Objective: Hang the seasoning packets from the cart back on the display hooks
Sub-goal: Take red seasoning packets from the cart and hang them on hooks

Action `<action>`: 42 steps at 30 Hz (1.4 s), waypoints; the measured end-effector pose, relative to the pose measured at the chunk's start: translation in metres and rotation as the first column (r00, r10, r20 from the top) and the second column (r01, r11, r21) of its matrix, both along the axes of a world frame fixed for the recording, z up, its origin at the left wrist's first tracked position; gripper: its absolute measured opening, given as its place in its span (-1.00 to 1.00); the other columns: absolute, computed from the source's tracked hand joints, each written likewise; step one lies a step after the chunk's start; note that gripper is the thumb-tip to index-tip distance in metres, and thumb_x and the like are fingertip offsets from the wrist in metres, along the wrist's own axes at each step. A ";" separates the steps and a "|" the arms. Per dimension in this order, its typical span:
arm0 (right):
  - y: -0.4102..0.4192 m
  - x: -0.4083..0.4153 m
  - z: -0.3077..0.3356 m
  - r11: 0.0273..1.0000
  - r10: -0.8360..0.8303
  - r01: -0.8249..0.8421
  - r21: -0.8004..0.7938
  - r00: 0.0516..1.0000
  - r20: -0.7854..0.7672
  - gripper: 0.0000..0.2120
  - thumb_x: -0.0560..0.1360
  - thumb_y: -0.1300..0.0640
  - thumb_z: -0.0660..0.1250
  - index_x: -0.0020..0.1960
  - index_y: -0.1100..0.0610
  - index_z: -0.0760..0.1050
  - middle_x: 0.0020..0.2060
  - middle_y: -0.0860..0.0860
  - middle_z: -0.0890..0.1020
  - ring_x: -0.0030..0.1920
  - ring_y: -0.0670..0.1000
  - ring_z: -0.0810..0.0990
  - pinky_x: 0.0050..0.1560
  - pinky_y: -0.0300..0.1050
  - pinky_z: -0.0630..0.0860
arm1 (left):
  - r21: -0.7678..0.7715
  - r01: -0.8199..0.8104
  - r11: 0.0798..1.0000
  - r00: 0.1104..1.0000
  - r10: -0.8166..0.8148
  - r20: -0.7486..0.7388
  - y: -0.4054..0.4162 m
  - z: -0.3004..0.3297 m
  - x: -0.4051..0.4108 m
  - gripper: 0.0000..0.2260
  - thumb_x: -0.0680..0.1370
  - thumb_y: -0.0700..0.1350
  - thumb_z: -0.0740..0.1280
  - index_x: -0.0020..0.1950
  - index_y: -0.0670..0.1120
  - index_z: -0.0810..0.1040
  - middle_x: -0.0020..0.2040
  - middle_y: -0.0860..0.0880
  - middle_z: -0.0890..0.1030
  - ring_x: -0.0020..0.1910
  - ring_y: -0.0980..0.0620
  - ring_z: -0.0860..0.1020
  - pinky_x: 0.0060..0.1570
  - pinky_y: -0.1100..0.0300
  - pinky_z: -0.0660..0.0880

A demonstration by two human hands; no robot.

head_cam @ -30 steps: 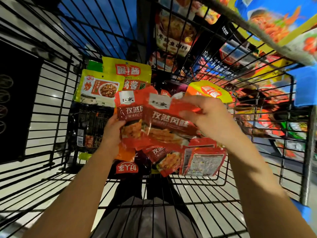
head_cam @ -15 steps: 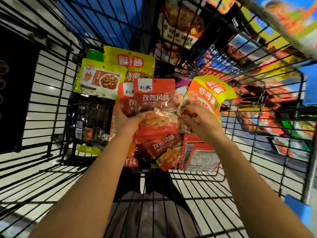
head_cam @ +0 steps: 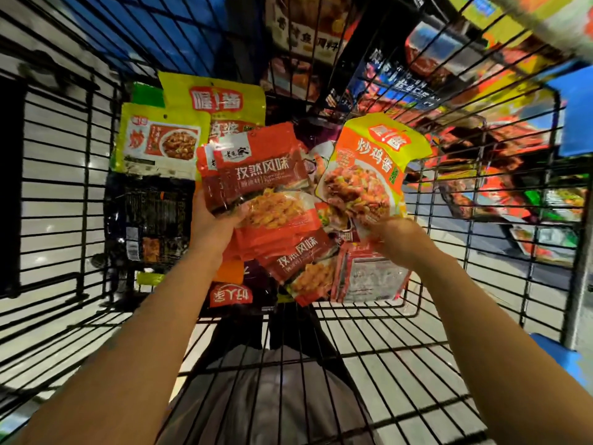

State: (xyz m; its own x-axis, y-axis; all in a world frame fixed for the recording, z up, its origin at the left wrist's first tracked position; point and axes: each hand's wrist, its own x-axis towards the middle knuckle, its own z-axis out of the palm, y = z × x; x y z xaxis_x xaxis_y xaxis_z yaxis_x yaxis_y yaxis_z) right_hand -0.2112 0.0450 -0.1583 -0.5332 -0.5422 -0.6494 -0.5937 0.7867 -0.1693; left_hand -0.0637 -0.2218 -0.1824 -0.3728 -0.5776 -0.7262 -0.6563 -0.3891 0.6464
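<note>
Red packets (head_cam: pixel 266 184) — a small stack, gripped by the left hand (head_cam: pixel 213 220) above the wire cart (head_cam: pixel 369 348). Orange packet (head_cam: pixel 369 175) — just right of the stack, pinched at its lower edge by the right hand (head_cam: pixel 396 240).

Red packet (head_cam: pixel 261 178): "孜然风味". Orange-yellow packet (head_cam: pixel 369 168): "炒鸡酱". Second red packet (head_cam: pixel 298 268): "孜然风味".

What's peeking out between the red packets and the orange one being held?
In the head view, a purple-and-white packet shows between the red packets and the orange packet.
</note>
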 end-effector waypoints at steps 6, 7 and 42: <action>-0.016 0.003 0.038 0.983 0.059 -0.071 0.170 0.996 0.072 -0.79 0.64 0.07 0.16 0.23 0.01 0.48 0.07 0.13 0.61 -0.02 0.15 0.57 -0.09 -0.06 0.49 | 0.006 0.035 0.999 0.999 -0.035 0.009 -0.003 0.001 0.003 -0.26 0.48 -0.19 0.49 0.56 0.02 0.18 0.45 0.00 0.39 0.42 0.02 0.34 0.30 0.12 0.29; -0.018 0.003 0.050 0.989 0.053 -0.059 0.137 0.997 0.050 -0.80 0.64 0.09 0.16 0.22 0.02 0.48 0.05 0.12 0.63 -0.03 0.14 0.58 -0.12 -0.06 0.47 | 0.004 0.050 0.999 0.999 -0.050 0.010 -0.005 0.001 0.003 -0.23 0.47 -0.17 0.50 0.57 0.04 0.16 0.47 0.00 0.37 0.45 0.01 0.32 0.35 0.07 0.27; -0.145 -0.033 0.000 0.912 -0.262 0.285 -0.295 0.958 0.115 -0.22 0.40 -0.12 0.46 0.51 0.08 0.27 0.43 0.12 0.38 0.43 0.15 0.34 0.39 0.06 0.32 | 0.019 -0.100 0.995 0.995 0.100 0.014 0.000 -0.007 -0.001 -0.25 0.48 0.04 0.47 0.58 0.04 0.17 0.51 -0.05 0.34 0.47 -0.10 0.32 0.39 -0.05 0.33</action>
